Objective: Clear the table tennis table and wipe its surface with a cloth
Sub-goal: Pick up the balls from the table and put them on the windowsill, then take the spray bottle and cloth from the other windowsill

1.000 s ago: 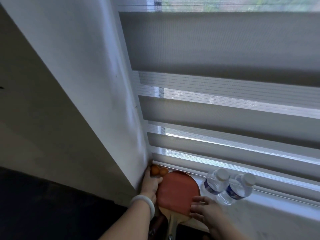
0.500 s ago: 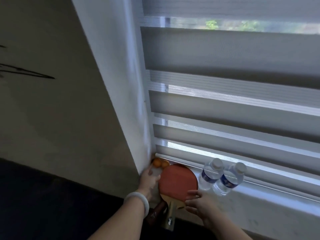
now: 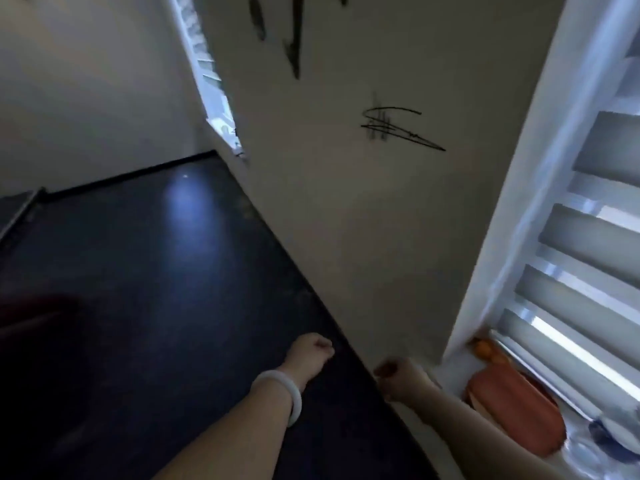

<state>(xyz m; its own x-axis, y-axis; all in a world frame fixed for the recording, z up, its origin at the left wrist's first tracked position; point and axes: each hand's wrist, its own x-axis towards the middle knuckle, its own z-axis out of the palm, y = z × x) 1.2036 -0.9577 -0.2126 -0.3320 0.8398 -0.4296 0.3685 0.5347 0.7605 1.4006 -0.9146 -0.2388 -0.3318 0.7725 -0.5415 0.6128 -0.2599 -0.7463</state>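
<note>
A red table tennis paddle (image 3: 516, 414) lies on the white window sill (image 3: 450, 368) at the lower right. Two orange balls (image 3: 483, 348) sit in the sill's corner behind it. Part of a water bottle (image 3: 602, 441) shows at the right edge, blurred. My left hand (image 3: 310, 351), with a white bangle on the wrist, hangs over the dark floor with fingers curled and nothing in it. My right hand (image 3: 403, 377) is a loose fist beside the sill, also holding nothing. Neither the table tennis table nor any cloth is in view.
A beige wall (image 3: 346, 202) with black scribbles runs between the two windows. Striped blinds (image 3: 581, 265) cover the right window. The dark glossy floor (image 3: 156, 271) stretches left toward a white wall. A dark red blurred shape (image 3: 31, 317) sits at the left edge.
Both hands have let go of the paddle and balls and pulled back from the sill. The view has swung left, so the sill now sits at the lower right.
</note>
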